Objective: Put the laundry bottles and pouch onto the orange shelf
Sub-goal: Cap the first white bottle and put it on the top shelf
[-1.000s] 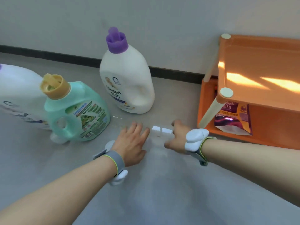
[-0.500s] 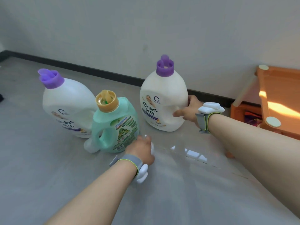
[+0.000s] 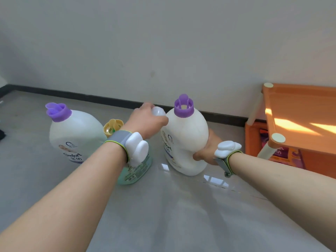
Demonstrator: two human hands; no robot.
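A white laundry bottle with a purple cap stands on the grey floor near the wall. My right hand grips its lower right side at the handle. My left hand is at the bottle's upper left shoulder, fingers closed around a small round whitish object. A second white bottle with a purple cap stands to the left. Between them is a green bottle with a yellow cap, partly hidden by my left wrist. The orange shelf is at the right, with a purple pouch on its lower level.
A white wall with a dark baseboard runs behind the bottles. The shelf has cream corner posts. Glossy grey floor lies between me and the bottles.
The view has moved closer to the bottles. My left hand rose from the floor by the green bottle to the right white bottle's shoulder. My right hand slid lower on that bottle.
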